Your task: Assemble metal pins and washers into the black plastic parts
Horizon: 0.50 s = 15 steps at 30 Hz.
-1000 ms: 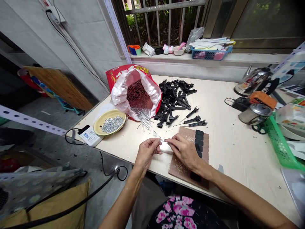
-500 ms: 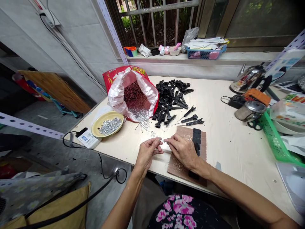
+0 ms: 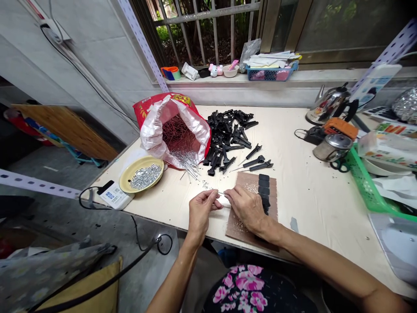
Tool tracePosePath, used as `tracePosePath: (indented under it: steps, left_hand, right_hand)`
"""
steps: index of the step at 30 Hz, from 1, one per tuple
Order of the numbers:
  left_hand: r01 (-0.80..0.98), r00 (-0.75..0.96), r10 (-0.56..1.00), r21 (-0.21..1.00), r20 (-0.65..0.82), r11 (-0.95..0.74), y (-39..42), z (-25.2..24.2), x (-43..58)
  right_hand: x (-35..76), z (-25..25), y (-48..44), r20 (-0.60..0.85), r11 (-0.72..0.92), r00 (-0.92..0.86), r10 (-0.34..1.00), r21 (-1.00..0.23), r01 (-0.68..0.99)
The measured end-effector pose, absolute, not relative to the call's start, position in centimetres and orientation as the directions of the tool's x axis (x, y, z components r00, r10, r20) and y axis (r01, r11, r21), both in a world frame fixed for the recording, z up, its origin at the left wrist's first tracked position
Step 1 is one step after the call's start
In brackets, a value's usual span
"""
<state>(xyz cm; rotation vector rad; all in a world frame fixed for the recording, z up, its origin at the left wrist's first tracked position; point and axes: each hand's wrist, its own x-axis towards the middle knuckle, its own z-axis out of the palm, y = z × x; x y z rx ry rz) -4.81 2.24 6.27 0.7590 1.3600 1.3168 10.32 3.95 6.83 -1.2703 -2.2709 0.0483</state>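
Observation:
My left hand and my right hand meet at the table's front edge, fingers pinched together on a thin metal pin between them. My right hand rests on a brown board that bears a row of black plastic pieces and small bits. Behind lie a heap of black plastic parts, a red and white bag spilling long metal pins, and a yellow dish of small silver pieces.
The pale table carries a kettle, a steel pot, a green basket and boxes on the right. A white device with a black cable sits at the left edge. The window sill holds a blue basket.
The view has drifted so everything sits a little further left and higher. Both hands stay pinched together on the pin at the same spot on the table.

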Motion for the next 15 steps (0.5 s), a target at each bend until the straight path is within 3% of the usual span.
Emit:
tracePosePath:
  steps: [6,15]
  left_hand:
    - [-0.302,-0.168,0.917,0.905,-0.361,0.301,2.6,6.8,-4.5]
    - [-0.161,-0.117,0.954,0.953,-0.276,0.256,2.4,6.5,-4.2]
  right_hand:
    - [10.9,6.8,4.2,0.422,0.570,-0.434,0.796,-0.281,0.772]
    - [11.3,7.4,5.0,0.430,0.636,-0.511,0.744,-0.224,0.739]
